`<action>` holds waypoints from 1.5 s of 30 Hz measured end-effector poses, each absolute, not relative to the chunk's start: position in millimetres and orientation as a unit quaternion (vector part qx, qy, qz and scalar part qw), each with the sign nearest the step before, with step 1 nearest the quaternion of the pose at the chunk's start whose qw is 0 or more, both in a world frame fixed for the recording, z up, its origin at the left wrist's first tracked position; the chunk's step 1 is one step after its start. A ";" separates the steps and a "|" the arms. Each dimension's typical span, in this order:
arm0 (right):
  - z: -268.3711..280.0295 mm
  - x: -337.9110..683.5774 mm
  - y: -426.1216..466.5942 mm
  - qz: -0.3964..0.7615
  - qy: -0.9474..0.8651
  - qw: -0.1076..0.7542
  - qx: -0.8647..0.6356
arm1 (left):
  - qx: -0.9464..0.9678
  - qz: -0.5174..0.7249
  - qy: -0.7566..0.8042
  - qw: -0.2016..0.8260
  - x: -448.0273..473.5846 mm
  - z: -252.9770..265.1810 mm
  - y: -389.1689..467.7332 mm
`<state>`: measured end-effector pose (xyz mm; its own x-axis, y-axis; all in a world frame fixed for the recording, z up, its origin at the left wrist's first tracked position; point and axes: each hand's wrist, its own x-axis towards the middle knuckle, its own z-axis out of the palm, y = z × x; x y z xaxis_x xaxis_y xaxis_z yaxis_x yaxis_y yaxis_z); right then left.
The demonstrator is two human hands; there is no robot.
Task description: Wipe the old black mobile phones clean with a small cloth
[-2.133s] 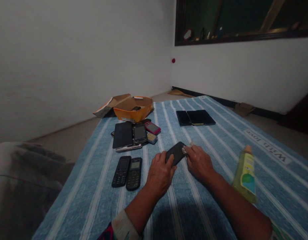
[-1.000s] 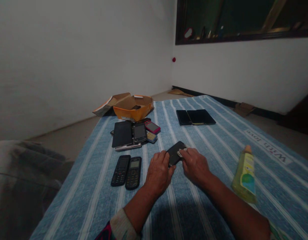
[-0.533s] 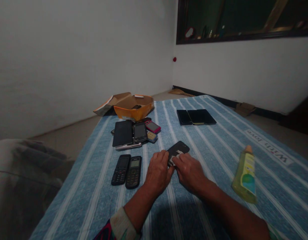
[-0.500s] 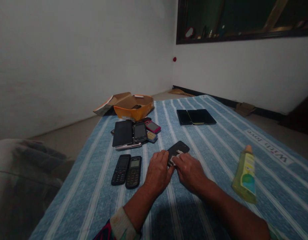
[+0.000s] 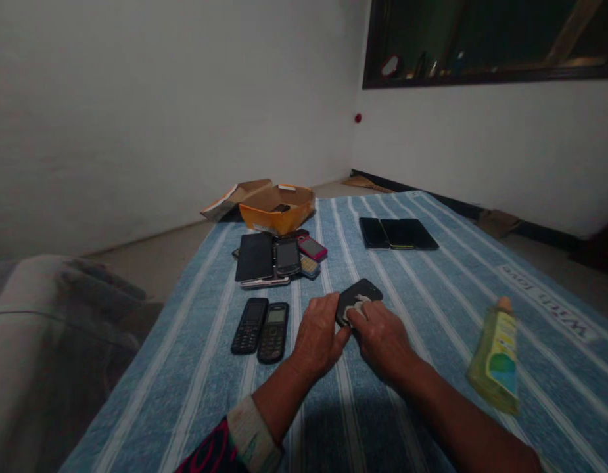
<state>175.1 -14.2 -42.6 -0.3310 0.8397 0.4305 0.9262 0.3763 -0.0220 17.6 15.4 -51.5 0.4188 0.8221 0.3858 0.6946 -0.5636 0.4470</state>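
Note:
A dark smartphone [image 5: 363,287] lies on the striped cloth in front of me. My left hand [image 5: 318,335] grips its left edge, fingers along the side and thumb at the near end. A crumpled whitish cloth [image 5: 355,306] is pinched in my right hand [image 5: 382,335] and pressed on the phone's surface. Left of my hands, two black keypad phones, one [image 5: 249,326] beside the other [image 5: 273,333], lie side by side. Beyond them is a pile of phones, with a black flat device [image 5: 255,257], a touchscreen phone [image 5: 287,256] and a pink phone [image 5: 313,248].
An open orange cardboard box [image 5: 277,219] stands behind the pile. Several dark phones [image 5: 398,234] lie in a row at the far right. A bottle of yellow-green liquid [image 5: 494,358] lies on the right of the blue striped cloth [image 5: 195,368]. Grey fabric [image 5: 52,355] is at the left.
The camera view has shifted, so the scene sits slightly further right. The whitish cloth in my right hand has moved a little on the phone; my left hand keeps its grip.

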 end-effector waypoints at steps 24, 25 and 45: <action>-60.3 197.8 0.3 -0.149 -0.794 0.226 -0.544 | 0.819 0.113 0.562 -0.009 8.2 -7.5 -5.4; -60.5 197.2 0.4 -0.149 -0.794 0.227 -0.544 | 0.803 0.096 0.587 -0.039 1.7 -1.8 -7.4; -57.4 192.8 -0.6 -0.131 -0.795 0.232 -0.544 | 0.768 0.076 0.631 -0.081 -34.6 -8.1 -13.2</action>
